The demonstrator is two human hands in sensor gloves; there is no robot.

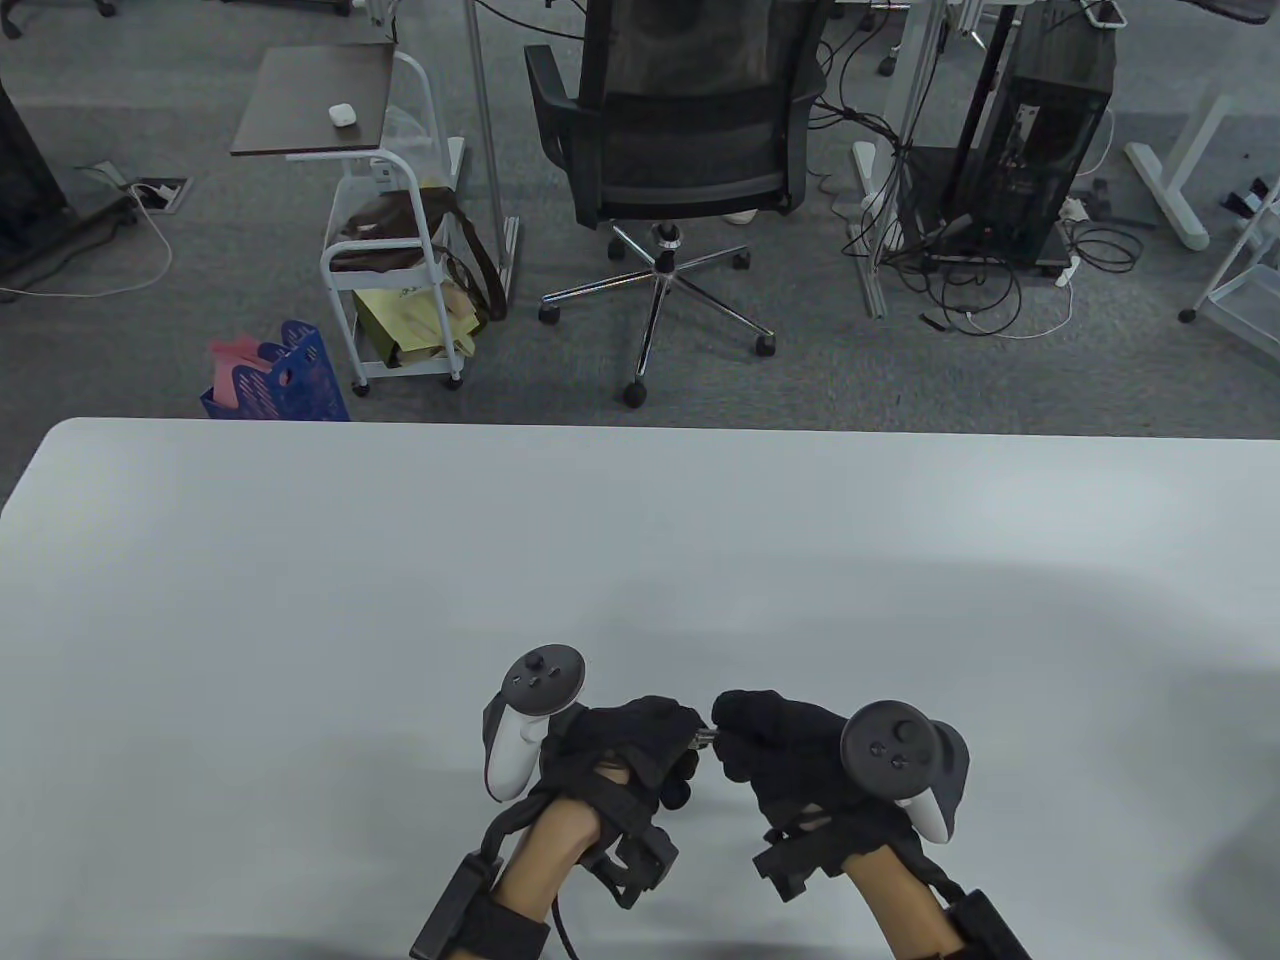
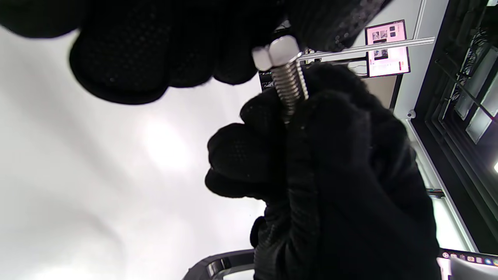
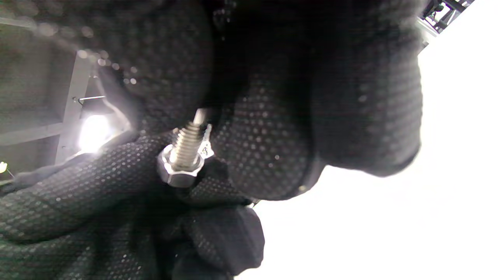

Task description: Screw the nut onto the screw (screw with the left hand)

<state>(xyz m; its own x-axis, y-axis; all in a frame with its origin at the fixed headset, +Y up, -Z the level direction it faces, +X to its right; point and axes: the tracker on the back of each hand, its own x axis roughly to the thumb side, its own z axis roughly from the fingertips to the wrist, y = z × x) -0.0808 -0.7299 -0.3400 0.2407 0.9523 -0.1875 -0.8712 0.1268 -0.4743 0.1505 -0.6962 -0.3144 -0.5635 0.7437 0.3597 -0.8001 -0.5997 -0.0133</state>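
My two gloved hands meet low in the middle of the table view, just above the white table. A steel screw spans the small gap between them. In the left wrist view the left hand's fingertips pinch a hex nut that sits on the screw's thread. The right hand grips the other end of the screw, which is hidden in its fist. In the right wrist view the nut lies against the left glove, and the thread runs up into the right fingers. My left hand is closed around the nut.
Beyond the table's far edge stand an office chair, a white wheeled cart and a blue basket on the floor. Cables and a computer tower are at the back right.
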